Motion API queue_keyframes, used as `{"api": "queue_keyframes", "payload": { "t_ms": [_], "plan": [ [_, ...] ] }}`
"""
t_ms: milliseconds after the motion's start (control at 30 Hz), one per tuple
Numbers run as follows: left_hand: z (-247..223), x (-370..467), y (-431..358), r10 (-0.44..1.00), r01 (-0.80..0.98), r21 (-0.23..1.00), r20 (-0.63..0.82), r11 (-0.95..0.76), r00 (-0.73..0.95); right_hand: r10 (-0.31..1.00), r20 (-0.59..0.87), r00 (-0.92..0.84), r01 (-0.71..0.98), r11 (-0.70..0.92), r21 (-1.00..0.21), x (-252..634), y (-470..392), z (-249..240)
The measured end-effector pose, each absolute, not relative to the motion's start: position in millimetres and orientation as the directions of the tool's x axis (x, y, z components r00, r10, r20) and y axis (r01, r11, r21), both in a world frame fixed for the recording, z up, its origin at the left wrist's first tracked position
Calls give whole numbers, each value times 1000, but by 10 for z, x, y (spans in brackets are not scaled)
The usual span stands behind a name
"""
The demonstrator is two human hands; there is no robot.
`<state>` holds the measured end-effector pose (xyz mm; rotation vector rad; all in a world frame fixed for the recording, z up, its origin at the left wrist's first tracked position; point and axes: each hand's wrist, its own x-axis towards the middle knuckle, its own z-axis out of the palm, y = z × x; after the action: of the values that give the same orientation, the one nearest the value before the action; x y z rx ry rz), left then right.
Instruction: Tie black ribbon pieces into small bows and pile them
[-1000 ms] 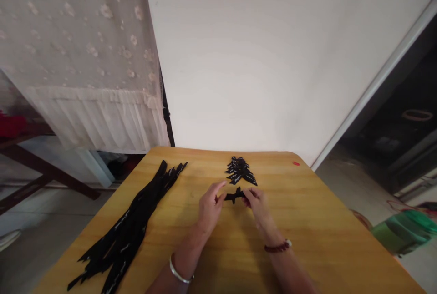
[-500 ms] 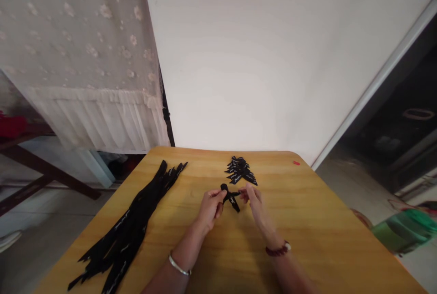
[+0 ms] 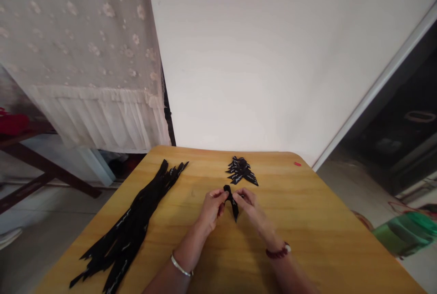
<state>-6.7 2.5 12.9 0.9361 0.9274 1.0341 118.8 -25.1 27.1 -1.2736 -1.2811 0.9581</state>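
The worktop (image 3: 293, 239) carries a bundle (image 3: 136, 216) at left, its long axis slanting from near left to far right. The left hand (image 3: 210, 208) and right hand (image 3: 251, 207) are pinched narrow, side by side. A black pile (image 3: 241, 169) lies just beyond. The ribbon (image 3: 235, 210), gripped by both hands near mid-worktop, points its tapered end toward the person, slightly right; its blunt end faces away.
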Motion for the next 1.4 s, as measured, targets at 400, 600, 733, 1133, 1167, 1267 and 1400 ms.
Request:
{"api": "queue_keyframes", "payload": {
  "t_ms": [400, 600, 733, 1133, 1167, 1267, 1400],
  "plan": [
    [159, -76, 17, 930, -225, 924, -246, 310, 272, 978, 187, 95, 308, 150, -940, 1206, -200, 193],
    [207, -166, 47, 880, -179, 921, -251, 345, 403, 975, 209, 77, 379, 166, -911, 1225, -196, 150],
    [210, -194, 54, 845, -137, 921, -264, 364, 465, 971, 228, 68, 426, 179, -887, 1224, -218, 177],
    [174, -150, 50, 845, -96, 913, -321, 396, 428, 976, 204, 74, 397, 159, -904, 1222, -207, 167],
    [175, -145, 49, 847, -122, 911, -308, 394, 433, 978, 194, 70, 372, 155, -915, 1223, -206, 169],
    [180, -129, 40, 837, -232, 887, -249, 399, 488, 983, 169, 76, 314, 138, -939, 1219, -208, 194],
    [156, -93, 26, 854, -320, 861, -216, 396, 474, 983, 147, 107, 222, 120, -968, 1214, -220, 246]
  ]
}}
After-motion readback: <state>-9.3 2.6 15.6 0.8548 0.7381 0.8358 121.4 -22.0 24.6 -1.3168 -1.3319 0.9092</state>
